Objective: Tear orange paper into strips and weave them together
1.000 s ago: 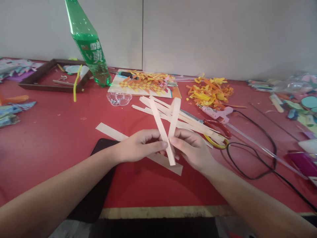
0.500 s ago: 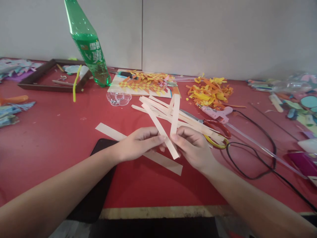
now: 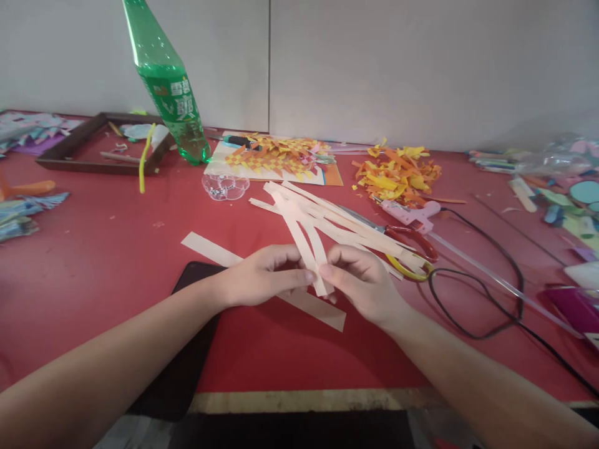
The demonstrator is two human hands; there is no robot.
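Between my two hands is a folded cream paper strip [image 3: 299,240], its two legs close together at the near end and its far end over the loose strips. My left hand [image 3: 264,274] pinches the left leg with thumb and fingers. On the right leg, my right hand [image 3: 360,280] closes its thumb and fingertips. A single flat paper strip [image 3: 322,310] lies on the table under my left hand. Beyond my hands a bundle of cream strips [image 3: 346,227] rests across scissors [image 3: 412,240] with red and yellow handles.
A green bottle [image 3: 175,106] stands at the back beside a dark wooden frame [image 3: 88,167]. Orange and yellow paper scraps [image 3: 397,174] sit behind a pink glue gun [image 3: 412,215] with a black cord. A black phone-like slab [image 3: 182,368] is under my left forearm.
The strip's looped upper end has dropped away from me and flattened. Its right leg now runs beside the left one, and my hands stay nearly in place.
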